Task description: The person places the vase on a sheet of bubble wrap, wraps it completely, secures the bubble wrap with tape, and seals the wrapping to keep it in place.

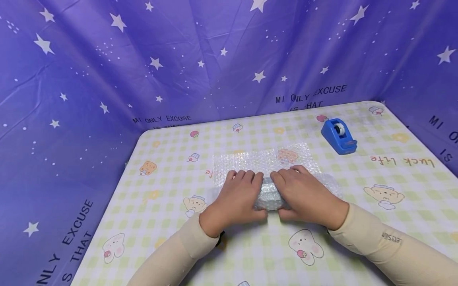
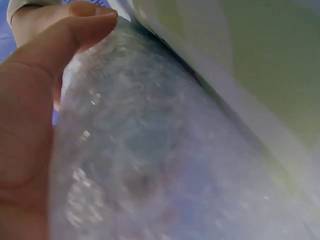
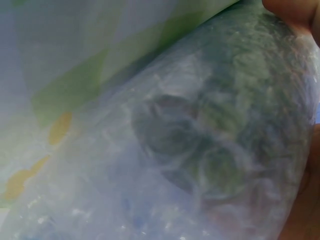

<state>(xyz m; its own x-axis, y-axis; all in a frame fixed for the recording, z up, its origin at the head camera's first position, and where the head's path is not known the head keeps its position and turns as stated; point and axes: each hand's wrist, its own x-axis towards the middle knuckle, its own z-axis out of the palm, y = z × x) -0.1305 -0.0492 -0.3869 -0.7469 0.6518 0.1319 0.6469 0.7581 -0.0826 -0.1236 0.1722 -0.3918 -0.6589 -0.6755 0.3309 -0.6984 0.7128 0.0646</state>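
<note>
Midway across the checked desk [image 1: 143,214], gripping a bubble-wrapped bundle [image 1: 272,196] with left hand [image 1: 237,198] curled around its nine o'clock and right hand [image 1: 304,194] around its three. Seeing blue tape dispenser [image 1: 342,146] at two o'clock.

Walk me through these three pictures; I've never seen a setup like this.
There is no machine here: a person works with two bare hands. The wide picture comes from a camera worn on the head; the two blurry close-ups come from cameras on the left and right wrists. The left hand and right hand grip a bubble-wrap roll side by side. Dark shapes show through it, too unclear to name. Beyond it, a flat stretch of bubble wrap lies on the checked table. Farther right stands a blue tape dispenser.
</note>
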